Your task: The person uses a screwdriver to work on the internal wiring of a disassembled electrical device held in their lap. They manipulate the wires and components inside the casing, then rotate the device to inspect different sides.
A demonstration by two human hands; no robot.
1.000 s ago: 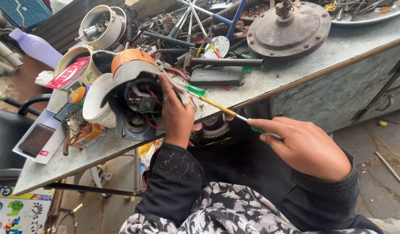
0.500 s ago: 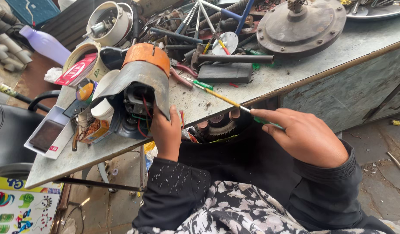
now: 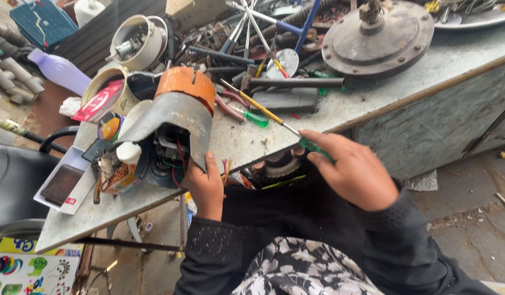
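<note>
Motor [image 3: 170, 128]: orange top, grey metal shroud, wires exposed, tilted at surface edge. Screwdriver [image 3: 263, 112]: yellow shaft, green handle, lying diagonally over the edge.

Daylight falls on a scratched grey metal workbench [image 3: 372, 104] cluttered with tools. Right of the hands, bare concrete floor [image 3: 471, 218] shows scattered debris. Left of them sits a black seat [image 3: 12, 180] above colourful printed sheets [image 3: 28, 270].

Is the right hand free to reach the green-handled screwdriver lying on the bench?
Probably not as is: the right hand already grips a yellow-shafted screwdriver. The green-handled screwdriver lies uncovered close beside that shaft, so the path looks open.
</note>
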